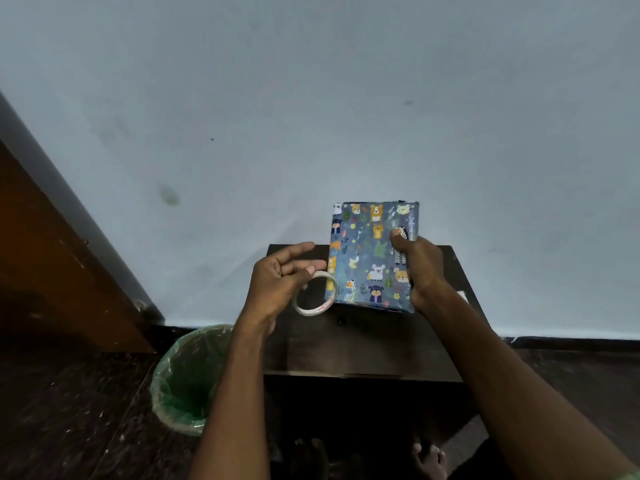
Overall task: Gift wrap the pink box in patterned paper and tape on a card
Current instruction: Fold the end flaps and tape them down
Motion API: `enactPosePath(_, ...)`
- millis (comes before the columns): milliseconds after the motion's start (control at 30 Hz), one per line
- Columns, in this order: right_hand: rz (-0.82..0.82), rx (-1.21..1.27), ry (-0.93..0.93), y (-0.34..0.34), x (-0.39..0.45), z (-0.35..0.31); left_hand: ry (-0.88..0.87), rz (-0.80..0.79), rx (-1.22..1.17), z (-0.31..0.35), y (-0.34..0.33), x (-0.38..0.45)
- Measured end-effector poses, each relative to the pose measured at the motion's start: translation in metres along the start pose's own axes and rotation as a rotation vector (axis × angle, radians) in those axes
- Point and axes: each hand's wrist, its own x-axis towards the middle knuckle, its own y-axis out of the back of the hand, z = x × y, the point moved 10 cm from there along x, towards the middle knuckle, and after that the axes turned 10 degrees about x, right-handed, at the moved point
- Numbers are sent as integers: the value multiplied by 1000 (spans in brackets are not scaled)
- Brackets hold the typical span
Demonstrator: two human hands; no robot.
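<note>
The right hand gripped the wrapped box (animal-patterned paper) above the table; the left hand pinched a tape roll beside it.

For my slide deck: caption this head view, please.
Right hand holds the wrapped box upright over a dark table; left hand holds a tape roll.

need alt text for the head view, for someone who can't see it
A person's right hand holds up a box wrapped in blue animal-print paper over a small dark table, while the left hand holds a roll of clear tape beside it. A green-lined bin stands on the floor at left.
</note>
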Motion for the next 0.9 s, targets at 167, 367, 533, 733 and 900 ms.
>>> enactPosePath(167, 45, 63, -118, 13, 2, 12, -43, -49, -19, 7, -12, 1)
enactPosePath(367, -2, -111, -288, 8, -7, 50, -77, -103, -101, 18, -29, -1)
enactPosePath(533, 21, -789, -1, 11, 0, 38, -69, -86, -106, 17, -40, 0)
enactPosePath(733, -181, -789, 441, -30, -30, -11, -74, -59, -103, 19, -46, 6)
enactPosePath(900, -642, -485, 163, -63, -54, 8, -70, -31, -114, 25, -51, 5)
